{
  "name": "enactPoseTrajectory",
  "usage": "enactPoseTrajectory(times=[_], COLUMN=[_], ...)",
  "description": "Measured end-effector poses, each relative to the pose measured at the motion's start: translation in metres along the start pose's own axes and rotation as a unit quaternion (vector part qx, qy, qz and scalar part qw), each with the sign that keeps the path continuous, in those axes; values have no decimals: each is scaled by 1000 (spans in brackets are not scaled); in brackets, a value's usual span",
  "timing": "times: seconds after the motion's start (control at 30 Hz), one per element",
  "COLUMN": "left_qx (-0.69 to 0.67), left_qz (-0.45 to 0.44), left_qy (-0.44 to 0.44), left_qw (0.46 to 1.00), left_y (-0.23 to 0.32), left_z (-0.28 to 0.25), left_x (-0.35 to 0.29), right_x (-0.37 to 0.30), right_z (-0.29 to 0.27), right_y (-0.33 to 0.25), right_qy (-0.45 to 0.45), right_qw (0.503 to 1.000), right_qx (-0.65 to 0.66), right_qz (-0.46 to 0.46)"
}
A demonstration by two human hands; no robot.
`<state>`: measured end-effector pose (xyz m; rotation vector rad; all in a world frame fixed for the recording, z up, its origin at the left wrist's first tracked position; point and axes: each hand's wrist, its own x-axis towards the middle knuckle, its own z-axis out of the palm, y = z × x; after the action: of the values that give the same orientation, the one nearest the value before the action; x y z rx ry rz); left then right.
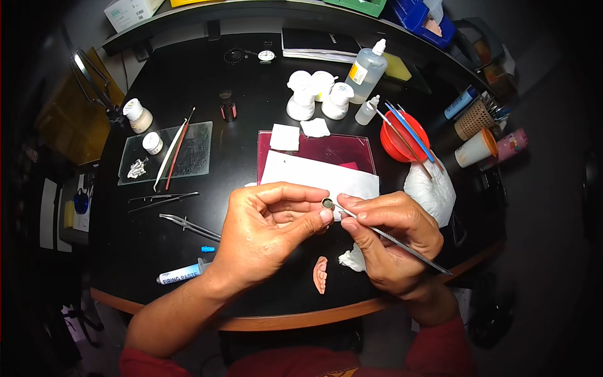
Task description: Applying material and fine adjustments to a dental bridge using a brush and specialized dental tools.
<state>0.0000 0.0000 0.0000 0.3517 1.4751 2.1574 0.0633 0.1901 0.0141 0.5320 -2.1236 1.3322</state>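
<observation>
My left hand point(267, 234) pinches a small round grey piece point(327, 203) between thumb and fingertips, above the black table. My right hand point(392, 242) grips a thin metal instrument point(389, 237) like a pen; its tip touches the small piece. Under my hands lies a white sheet point(301, 171) on a dark red plate point(339, 149). A pink gum-shaped model point(320, 274) rests on the table just below my hands.
A glass slab point(195, 154) with brushes and a small white jar lies at left. Tweezers point(160, 199), pliers point(188, 225) and a syringe tube point(181, 273) lie near it. White bottles point(314, 94), a clear bottle point(366, 70), a red bowl point(396, 144) and crumpled tissue point(433, 188) stand behind.
</observation>
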Motion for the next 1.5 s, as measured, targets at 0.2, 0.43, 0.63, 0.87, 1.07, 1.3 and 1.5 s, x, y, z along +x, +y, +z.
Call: enactPoseTrajectory(times=[0.2,0.43,0.63,0.87,1.07,1.3,1.5], left_qx=[29,31,46,28,26,16,93], left_qz=[30,21,27,26,11,29,47], left_qy=[-2,-3,-4,-8,-11,-16,15], left_qw=[999,999,999,999,1000,999,994], left_y=[3,0,-2,-3,-2,-3,-1], left_z=[0,0,1,1,0,4,-1], left_x=[-2,-3,-1,1,1,1,5], right_x=[-2,-3,0,3,2,2,2], right_z=[10,10,5,3,3,-1,-11], right_y=[-4,-2,1,0,2,-1,9], right_qy=[29,21,-4,-8,-16,-14,17], right_qw=[999,1000,1000,1000,999,999,988], right_qx=[23,1,-9,-12,-17,-24,152], right_qz=[39,17,-7,-17,-33,-31,28])
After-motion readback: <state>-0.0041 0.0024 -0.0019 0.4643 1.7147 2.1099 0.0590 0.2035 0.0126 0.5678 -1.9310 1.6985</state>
